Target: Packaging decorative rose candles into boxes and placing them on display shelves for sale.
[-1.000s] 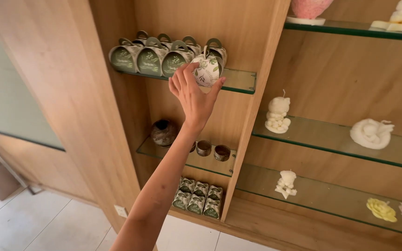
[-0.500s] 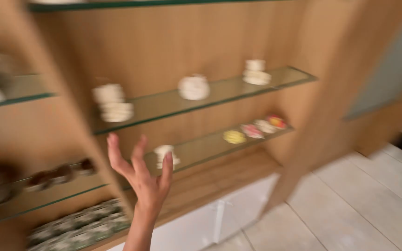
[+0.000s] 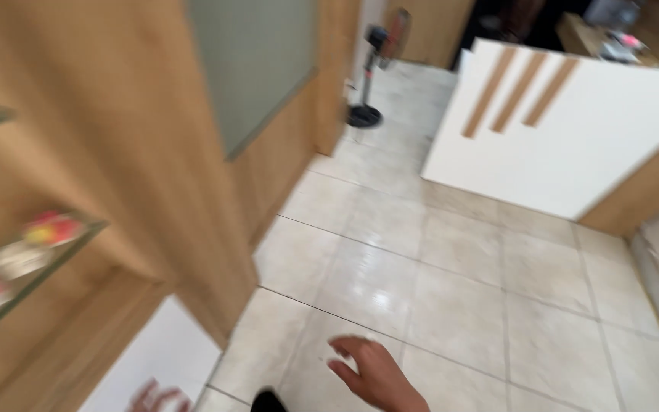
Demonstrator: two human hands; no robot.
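Right hand: the right hand [image 3: 375, 374] hangs low at the bottom edge of the view over the floor, back of the hand up, fingers loose and slightly spread, holding nothing.
Pointing: its fingers reach toward the left, and the forearm runs off the lower edge of the frame.
Left hand: only blurred fingertips of the left hand [image 3: 155, 397] show at the bottom, beside the white cabinet front [image 3: 154, 358]; whether they grip anything cannot be told.
Nearest things: the wooden shelf post [image 3: 162, 175] stands just left of the right hand; a glass shelf [image 3: 78, 240] with blurred red and white pieces [image 3: 28, 252] lies farther left, well apart from both hands.
Open room: pale floor tiles [image 3: 459, 275] spread ahead and to the right.
Edges: a white counter with 3 wooden strips [image 3: 573, 130] closes the far right; a standing fan [image 3: 368, 76] sits at the far end beside the frosted panel [image 3: 257, 61].
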